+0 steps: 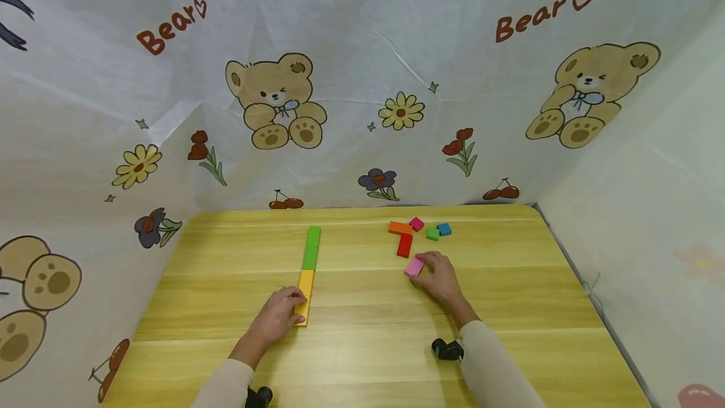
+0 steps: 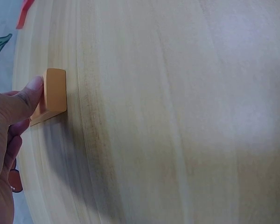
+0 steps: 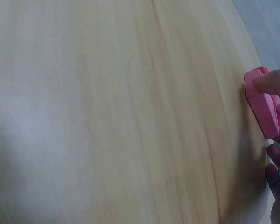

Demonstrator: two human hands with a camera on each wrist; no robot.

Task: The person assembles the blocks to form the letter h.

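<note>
A straight row of blocks runs toward me left of the table's middle: green blocks (image 1: 311, 248) at the far end, yellow-orange blocks (image 1: 306, 281) at the near end. My left hand (image 1: 275, 315) pinches the nearest yellow-orange block (image 2: 56, 90) across its sides, thumb on the near side. Over on the right, my right hand (image 1: 440, 279) holds a pink block (image 1: 415, 266) between thumb and fingers. In the right wrist view the pink block (image 3: 261, 103) hides part of the blocks behind it.
Beyond the right hand lie an orange block (image 1: 400, 228), a red block (image 1: 404, 245), a crimson block (image 1: 416, 224), a small green block (image 1: 433, 233) and a blue block (image 1: 444, 229). A bear-printed cloth (image 1: 351, 49) rises behind the wooden table (image 1: 362, 345).
</note>
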